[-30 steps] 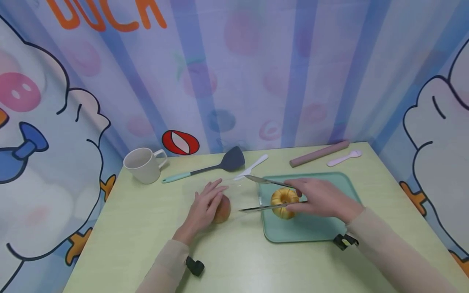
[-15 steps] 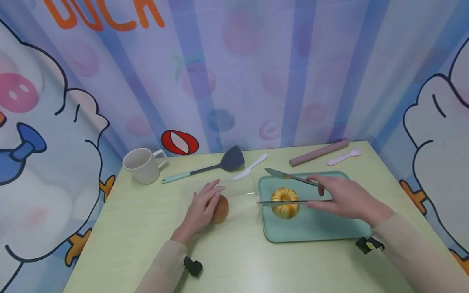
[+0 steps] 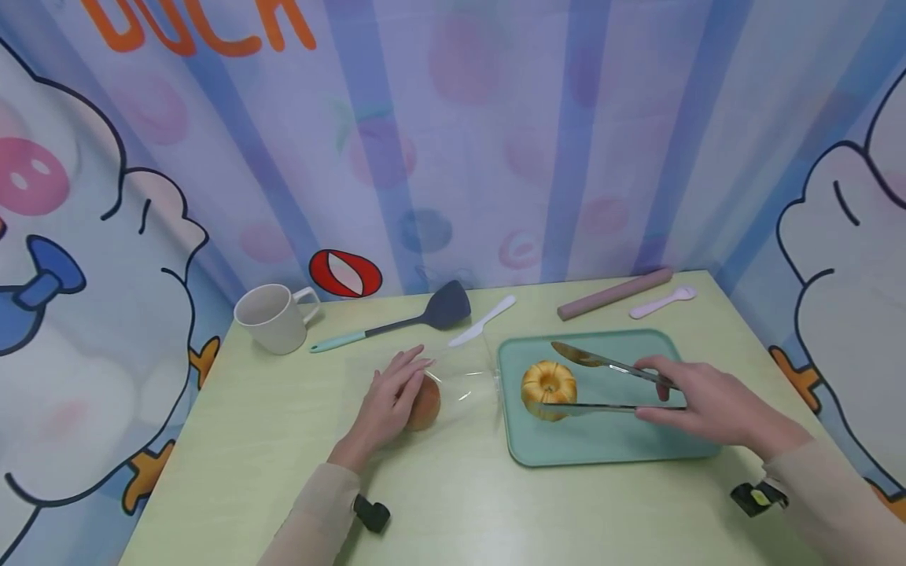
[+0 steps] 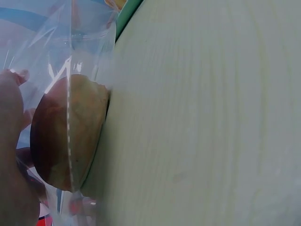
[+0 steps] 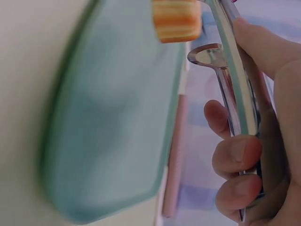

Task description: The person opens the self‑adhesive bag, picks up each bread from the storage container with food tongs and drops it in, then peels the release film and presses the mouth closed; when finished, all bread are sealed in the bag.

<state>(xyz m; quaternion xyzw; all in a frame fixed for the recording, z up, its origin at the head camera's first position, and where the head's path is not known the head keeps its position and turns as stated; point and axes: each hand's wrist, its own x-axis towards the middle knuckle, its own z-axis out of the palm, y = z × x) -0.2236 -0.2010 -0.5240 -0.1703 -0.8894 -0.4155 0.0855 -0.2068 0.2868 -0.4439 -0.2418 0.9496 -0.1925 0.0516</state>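
In the head view, my left hand [image 3: 385,401] rests with extended fingers over a clear plastic bag [image 3: 463,389] and beside the brown bun [image 3: 425,405] inside it. Close up in the left wrist view, the bun [image 4: 70,134] shows through the film, with part of the hand [image 4: 14,155] at its left. My right hand [image 3: 708,401] grips metal tongs [image 3: 609,407], whose arms are spread apart. A golden ring-shaped bread [image 3: 549,381] sits on the green tray [image 3: 602,448]; the lower tong arm overlaps its front edge in this view. Curled fingers [image 5: 237,153] wrap the tongs in the right wrist view.
Behind the bag lie a dark-headed spatula [image 3: 446,306] and a white plastic knife [image 3: 484,321]. A mug [image 3: 274,318] stands at the back left. A mauve rod [image 3: 614,294] and a pink spoon [image 3: 663,302] lie behind the tray.
My right hand has drawn the tongs rightward, away from the bag and over the tray. The left hand stays by the bagged bun, and the ring-shaped bread has not moved.
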